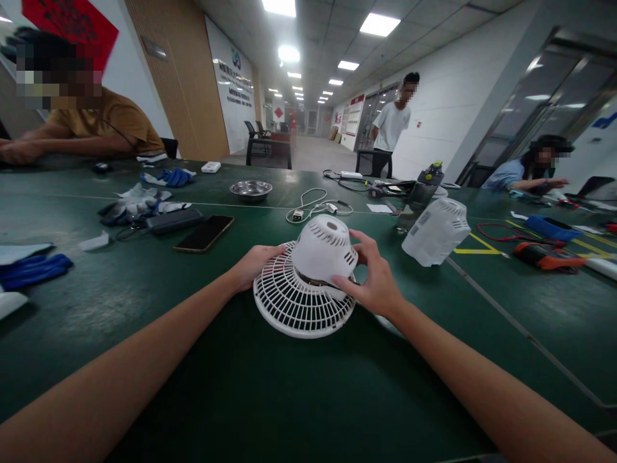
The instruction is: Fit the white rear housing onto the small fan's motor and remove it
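Observation:
A white fan grille (294, 307) lies flat on the green table (241, 386), with the fan's white motor housing (324, 247) standing on top of it. My left hand (253, 265) grips the grille's left rim, fingers curled round it. My right hand (373, 276) wraps round the right side of the motor housing, thumb and fingers pressed against it. A second white fan part (436, 231) lies on its side to the right, apart from both hands.
A black phone (205, 233), a power bank (173, 220), gloves (173, 177), a steel bowl (250, 190) and white cables (315, 207) lie further back. Orange and blue tools (549, 256) sit at right. Other people sit at the far left and right; one stands behind.

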Action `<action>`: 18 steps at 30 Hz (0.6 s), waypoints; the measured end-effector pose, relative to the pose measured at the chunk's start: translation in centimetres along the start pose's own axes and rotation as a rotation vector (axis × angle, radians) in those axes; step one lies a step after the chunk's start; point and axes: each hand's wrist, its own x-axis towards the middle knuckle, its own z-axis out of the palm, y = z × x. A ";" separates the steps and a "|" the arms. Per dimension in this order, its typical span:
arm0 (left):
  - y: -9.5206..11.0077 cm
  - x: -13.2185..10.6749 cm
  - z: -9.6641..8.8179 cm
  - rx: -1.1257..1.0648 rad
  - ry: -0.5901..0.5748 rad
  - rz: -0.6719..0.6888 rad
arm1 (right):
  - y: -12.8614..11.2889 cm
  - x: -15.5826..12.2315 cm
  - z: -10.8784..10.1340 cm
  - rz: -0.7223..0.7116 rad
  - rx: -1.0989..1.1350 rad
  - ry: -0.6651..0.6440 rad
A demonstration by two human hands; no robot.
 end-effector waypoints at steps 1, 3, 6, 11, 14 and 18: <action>0.0 0.0 0.1 0.022 0.016 0.022 | 0.0 0.0 -0.1 -0.047 -0.062 -0.019; 0.0 -0.1 0.2 0.115 0.069 0.104 | 0.2 0.1 -0.2 -0.110 -0.119 -0.048; 0.5 -0.8 0.4 0.431 0.150 0.345 | 0.6 0.2 -0.6 -0.148 -0.150 -0.073; 1.7 -2.7 1.6 0.972 -0.042 0.750 | 0.9 0.3 -1.0 -0.161 -0.178 -0.108; 2.0 -3.5 2.6 1.137 -0.116 0.793 | 0.9 0.2 -1.0 -0.144 -0.165 -0.135; 2.4 -4.0 3.8 1.223 -0.119 0.822 | 0.4 0.2 -1.0 -0.168 -0.142 -0.159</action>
